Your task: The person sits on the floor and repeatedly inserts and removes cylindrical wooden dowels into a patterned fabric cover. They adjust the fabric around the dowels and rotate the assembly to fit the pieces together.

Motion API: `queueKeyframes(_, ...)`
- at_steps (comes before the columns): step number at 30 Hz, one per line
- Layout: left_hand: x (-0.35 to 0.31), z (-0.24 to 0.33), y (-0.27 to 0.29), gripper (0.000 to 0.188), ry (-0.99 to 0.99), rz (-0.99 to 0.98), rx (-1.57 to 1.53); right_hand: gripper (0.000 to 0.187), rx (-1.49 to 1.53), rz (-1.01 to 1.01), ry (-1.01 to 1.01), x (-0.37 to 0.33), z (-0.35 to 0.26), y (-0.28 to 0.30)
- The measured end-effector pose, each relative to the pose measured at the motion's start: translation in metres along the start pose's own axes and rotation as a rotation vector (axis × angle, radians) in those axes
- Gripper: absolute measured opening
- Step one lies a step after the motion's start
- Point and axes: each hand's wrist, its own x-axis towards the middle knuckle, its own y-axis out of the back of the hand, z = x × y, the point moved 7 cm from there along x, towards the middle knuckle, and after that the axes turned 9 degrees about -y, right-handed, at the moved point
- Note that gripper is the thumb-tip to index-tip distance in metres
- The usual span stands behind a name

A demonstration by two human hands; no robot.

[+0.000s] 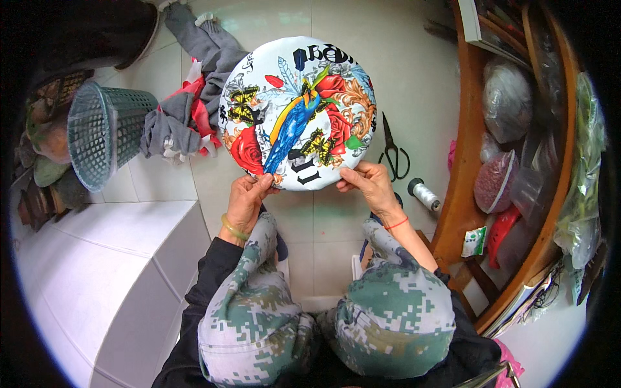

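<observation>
A round, white fabric-covered cushion (299, 113) is held up in front of me above my knees. Its face is printed with a blue and yellow parrot, red roses, butterflies and black lettering. My left hand (249, 197) pinches its lower left edge, thumb on the printed side. At the lower right edge my right hand (371, 187) grips it in the same way. The fingers behind the cushion are hidden. Black-handled scissors (392, 155) lie on the floor to its right. Close to them is a spool of white thread (423, 193).
At left stands a green plastic basket (107, 136), with grey and red cloth (194, 97) beside it. A white box-like surface (110, 258) fills the lower left. To the right, a wooden shelf (462, 161) holds plastic bags. Tiled floor (407, 71) spreads beneath.
</observation>
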Motion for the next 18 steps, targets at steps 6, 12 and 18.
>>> queueKeyframes(6, -0.005, 0.013, 0.002, 0.04, -0.07, 0.094, -0.022, 0.029, 0.057, 0.073, 0.01, -0.006, 0.0, 0.041)
queueKeyframes(12, 0.003, 0.029, -0.019, 0.071, -0.055, -0.073, -0.508, 0.071, 0.228, -0.213, -0.162, 0.015, 0.0, 0.01)
queueKeyframes(18, 0.018, 0.019, -0.022, 0.07, -0.082, -0.079, -0.715, 0.07, 0.355, -0.326, -0.108, 0.051, -0.027, -0.018)
